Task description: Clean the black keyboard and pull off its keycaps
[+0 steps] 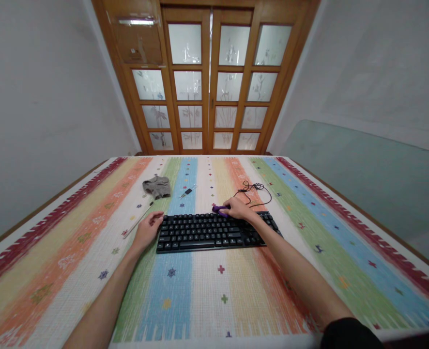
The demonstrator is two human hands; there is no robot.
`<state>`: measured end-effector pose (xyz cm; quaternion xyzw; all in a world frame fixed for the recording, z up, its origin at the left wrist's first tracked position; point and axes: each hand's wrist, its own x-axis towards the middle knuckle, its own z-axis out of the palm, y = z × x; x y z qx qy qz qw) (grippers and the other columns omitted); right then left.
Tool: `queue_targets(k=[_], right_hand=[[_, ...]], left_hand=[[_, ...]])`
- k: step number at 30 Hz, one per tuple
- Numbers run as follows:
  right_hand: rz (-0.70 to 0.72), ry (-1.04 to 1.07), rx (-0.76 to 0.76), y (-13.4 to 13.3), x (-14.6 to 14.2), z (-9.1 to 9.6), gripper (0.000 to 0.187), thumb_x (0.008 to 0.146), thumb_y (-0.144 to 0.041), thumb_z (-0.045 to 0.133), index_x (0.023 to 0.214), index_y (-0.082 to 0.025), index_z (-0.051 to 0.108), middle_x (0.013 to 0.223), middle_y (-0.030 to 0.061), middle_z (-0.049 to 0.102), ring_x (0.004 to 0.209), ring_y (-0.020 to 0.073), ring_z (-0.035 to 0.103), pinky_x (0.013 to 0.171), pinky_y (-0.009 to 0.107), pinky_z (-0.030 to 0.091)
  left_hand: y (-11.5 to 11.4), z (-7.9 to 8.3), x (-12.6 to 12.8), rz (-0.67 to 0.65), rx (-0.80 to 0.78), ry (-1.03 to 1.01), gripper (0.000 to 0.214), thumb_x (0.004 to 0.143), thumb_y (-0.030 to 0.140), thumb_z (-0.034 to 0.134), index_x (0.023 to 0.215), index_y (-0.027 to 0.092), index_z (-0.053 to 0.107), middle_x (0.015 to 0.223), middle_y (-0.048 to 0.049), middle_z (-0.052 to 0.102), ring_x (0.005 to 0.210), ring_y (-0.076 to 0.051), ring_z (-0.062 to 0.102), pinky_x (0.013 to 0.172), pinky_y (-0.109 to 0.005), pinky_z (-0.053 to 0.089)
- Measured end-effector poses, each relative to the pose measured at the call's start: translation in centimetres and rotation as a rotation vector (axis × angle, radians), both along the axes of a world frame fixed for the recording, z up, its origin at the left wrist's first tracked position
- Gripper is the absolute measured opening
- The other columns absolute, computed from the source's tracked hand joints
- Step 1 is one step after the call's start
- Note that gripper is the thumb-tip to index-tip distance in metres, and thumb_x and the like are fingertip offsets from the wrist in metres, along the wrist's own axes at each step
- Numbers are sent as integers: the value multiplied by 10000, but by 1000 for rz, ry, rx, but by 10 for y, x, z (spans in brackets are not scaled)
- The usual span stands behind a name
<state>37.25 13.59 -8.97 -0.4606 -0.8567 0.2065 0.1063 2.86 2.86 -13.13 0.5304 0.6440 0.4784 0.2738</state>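
A black rectangular plastic keyboard [196,233] lies on the striped-cloth-covered bench [207,291]. The right hand [238,208] grips a small purple object [219,210] at the keyboard's back edge; the left hand [149,228], half-curled, is at its left corner, hold unclear.

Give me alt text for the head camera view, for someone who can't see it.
Right hand holding a purple item at the back edge of a black keyboard, left hand at its back left corner. Around them on a striped tablecloth lie a grey cloth, a thin stick, a small black item and a looped cable.
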Motion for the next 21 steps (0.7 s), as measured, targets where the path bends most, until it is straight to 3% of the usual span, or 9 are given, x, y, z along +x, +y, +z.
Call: queue_targets(k=[6,10,14,21], right_hand=[[-86,39,23,4,7,7,283,836,-323,570,728,-107,718,627,29,621,581,129,468,548,246,277],[40,54,-29,10,22,14,413,873,-431,502,694,-114,697,594,7,570,556,117,435,551,244,272],[108,33,-168,7,28,11,442,757,-549,625,658,-124,695,538,-27,506,527,107,410,533,241,260],[33,37,-97,4,19,6,343,745,-432,655,635,-110,698,527,-10,521,532,114,430,523,245,271]], left_hand=[[0,-1,0,-4,-3,-8,514,691,561,619,992,149,682,961,-104,731,830,-237,667,826,-383,516],[-1,1,0,-8,0,-2,491,696,547,619,983,154,685,954,-99,733,834,-239,664,827,-383,517],[-1,2,0,-8,-5,-1,483,698,542,623,983,158,689,948,-90,735,832,-237,665,828,-379,519],[1,-1,0,-2,-20,-20,517,677,560,619,990,153,679,964,-104,730,834,-243,661,824,-387,511]])
